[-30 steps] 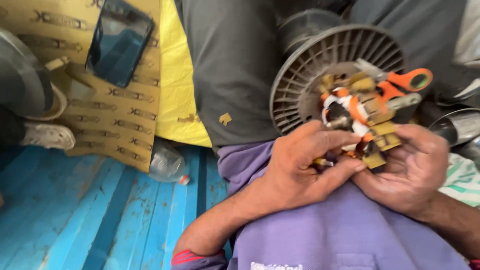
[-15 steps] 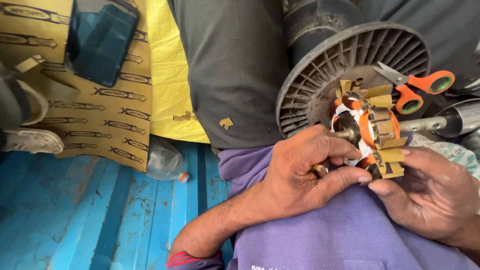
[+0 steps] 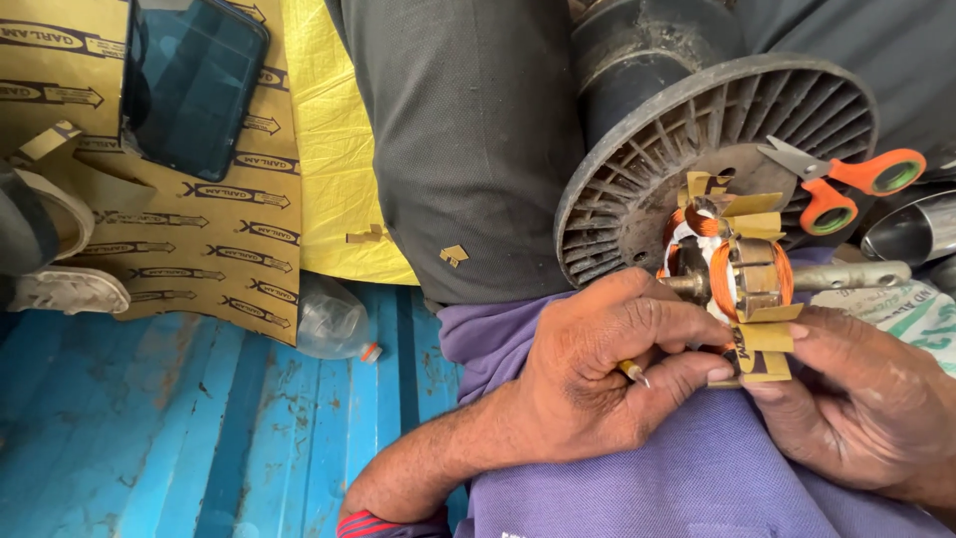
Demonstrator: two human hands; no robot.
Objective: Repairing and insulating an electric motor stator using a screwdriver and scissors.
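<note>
Over the purple-clad lap, the left hand (image 3: 588, 374) curls around the near side of the armature (image 3: 732, 274), thumb on its shaft, a thin pencil-like tool (image 3: 631, 372) pinched in the fingers. The armature is partly wound: copper coils sit in several slots, paper slot liners (image 3: 765, 339) jutting out (untrimmed, it seems). Right of it, the right hand (image 3: 856, 408) cups it from below, fingertips on the liners.
</note>
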